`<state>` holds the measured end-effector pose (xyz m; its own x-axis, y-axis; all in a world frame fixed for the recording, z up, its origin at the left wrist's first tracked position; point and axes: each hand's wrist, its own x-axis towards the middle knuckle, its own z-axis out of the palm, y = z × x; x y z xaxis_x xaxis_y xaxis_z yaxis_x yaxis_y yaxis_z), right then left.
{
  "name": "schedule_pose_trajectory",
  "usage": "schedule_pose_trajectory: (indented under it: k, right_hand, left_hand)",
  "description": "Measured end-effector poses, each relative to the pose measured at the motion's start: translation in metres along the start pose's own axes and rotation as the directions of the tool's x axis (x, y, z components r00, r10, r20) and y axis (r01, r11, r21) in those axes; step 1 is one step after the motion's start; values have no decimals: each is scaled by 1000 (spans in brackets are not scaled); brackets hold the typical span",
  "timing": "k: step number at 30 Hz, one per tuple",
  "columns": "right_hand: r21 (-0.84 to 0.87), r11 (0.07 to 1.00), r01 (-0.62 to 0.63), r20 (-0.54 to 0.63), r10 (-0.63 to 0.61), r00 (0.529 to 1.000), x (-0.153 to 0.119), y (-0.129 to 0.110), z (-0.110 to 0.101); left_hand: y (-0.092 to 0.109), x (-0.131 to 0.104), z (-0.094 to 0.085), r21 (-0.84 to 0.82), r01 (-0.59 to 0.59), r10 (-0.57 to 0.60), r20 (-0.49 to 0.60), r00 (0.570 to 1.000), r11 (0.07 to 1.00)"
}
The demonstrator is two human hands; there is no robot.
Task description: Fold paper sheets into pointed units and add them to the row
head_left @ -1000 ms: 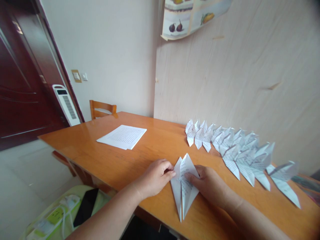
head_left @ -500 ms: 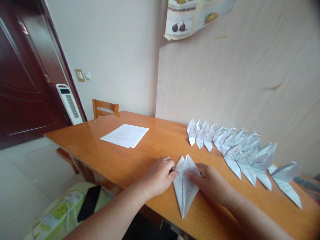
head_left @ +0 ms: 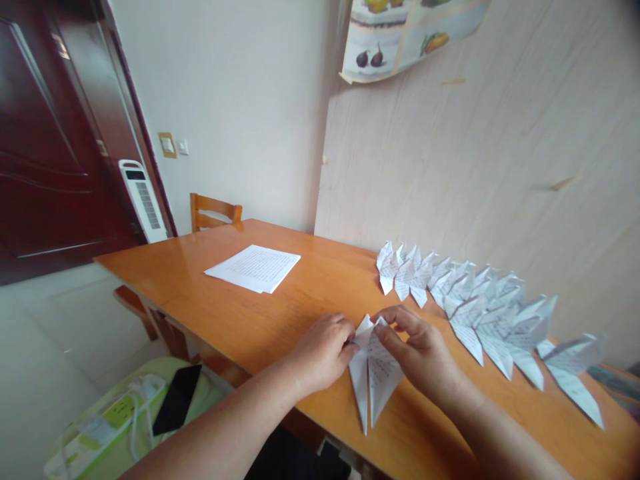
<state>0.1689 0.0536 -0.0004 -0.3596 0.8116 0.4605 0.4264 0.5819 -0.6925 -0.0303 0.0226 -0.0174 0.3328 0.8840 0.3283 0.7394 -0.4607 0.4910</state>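
Note:
Between my hands, at the table's near edge, is a folded paper piece (head_left: 383, 377) with writing on it. It has two points at the top and two long tails pointing toward me, split by a centre slit. My left hand (head_left: 327, 350) grips its left edge, fingers curled and thumb pressed on the paper. My right hand (head_left: 415, 343) pinches the upper right point between thumb and fingertips. Part of the upper right side is hidden behind the right hand.
Several folded paper pieces (head_left: 470, 310) stand in rows along the wall side of the wooden table (head_left: 175, 280). A stack of written sheets (head_left: 255, 267) lies farther back. Left and below, a stool holds a black phone (head_left: 177, 400) and a power strip (head_left: 115, 420). A chair (head_left: 215, 210) stands behind.
My right hand has moved up from the paper's right side to its upper right point. The left hand keeps its grip. The two tails have parted slightly at the bottom.

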Motion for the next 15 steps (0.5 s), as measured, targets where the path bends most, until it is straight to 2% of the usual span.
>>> schedule_pose_trajectory:
  k: [3, 7, 10, 15]
  right_hand:
    - [6, 999, -37, -17, 37, 999, 0, 0, 0]
    - [3, 1000, -28, -66, 28, 997, -2, -3, 0]
    - [63, 997, -34, -88, 39, 995, -3, -4, 0]
    - [198, 974, -114, -112, 138, 984, -4, -3, 2]
  left_hand:
    - [0, 0, 1, 11, -3, 3, -15, 1000, 1000]
    - [0, -1, 2, 24, 5, -5, -18, 1000, 1000]
    - [1, -1, 1, 20, -6, 6, -13, 1000, 1000]
    - [1, 0, -1, 14, -7, 7, 6, 1000, 1000]
